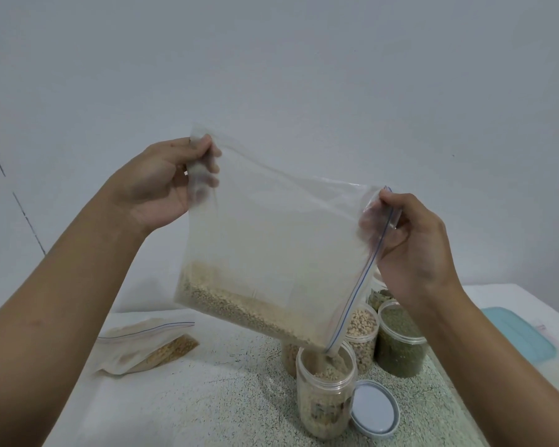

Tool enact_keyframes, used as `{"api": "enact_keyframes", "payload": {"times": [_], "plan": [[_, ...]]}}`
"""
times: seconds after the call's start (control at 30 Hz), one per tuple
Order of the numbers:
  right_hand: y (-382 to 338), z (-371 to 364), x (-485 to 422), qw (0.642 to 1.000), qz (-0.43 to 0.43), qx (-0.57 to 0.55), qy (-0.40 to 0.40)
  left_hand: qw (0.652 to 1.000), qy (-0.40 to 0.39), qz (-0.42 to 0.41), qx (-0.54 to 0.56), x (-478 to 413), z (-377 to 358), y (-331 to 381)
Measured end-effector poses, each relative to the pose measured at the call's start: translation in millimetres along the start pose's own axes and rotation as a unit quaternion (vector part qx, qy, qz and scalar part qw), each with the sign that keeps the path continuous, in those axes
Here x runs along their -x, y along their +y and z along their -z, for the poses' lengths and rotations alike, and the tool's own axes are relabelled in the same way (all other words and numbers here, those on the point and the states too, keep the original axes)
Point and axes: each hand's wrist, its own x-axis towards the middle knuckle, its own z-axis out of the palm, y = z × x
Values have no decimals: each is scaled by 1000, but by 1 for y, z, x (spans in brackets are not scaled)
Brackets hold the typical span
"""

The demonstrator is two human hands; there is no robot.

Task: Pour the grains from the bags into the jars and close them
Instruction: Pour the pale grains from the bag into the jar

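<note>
Clear filmy plastic bag (271, 240), transparent plastic jar (325, 398), speckled matt countertop (239, 398).

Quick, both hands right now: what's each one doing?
Left hand: pinching the upper corner of the zip bag.
Right hand: pinching the bag's zipper edge.

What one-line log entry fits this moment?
step: pouring; left hand: holds bag; right hand: holds bag; jar: filling; lid: off

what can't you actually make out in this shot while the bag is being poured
Head view only:
Second jar, behind the filling jar: mostly hidden by it and the held bag; contents unclear.
Rearmost jar: top covered by the right hand.
Teal lid or box: part hidden by the right forearm.
Left hand fingertips: blurred behind the bag's plastic.
</note>
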Motion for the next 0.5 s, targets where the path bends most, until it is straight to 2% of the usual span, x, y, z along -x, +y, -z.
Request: {"api": "enact_keyframes", "payload": {"times": [0.5], "plan": [[-3,4,4,998,-53,-27,2,1000,-4,0,-27,4,-4,2]]}}
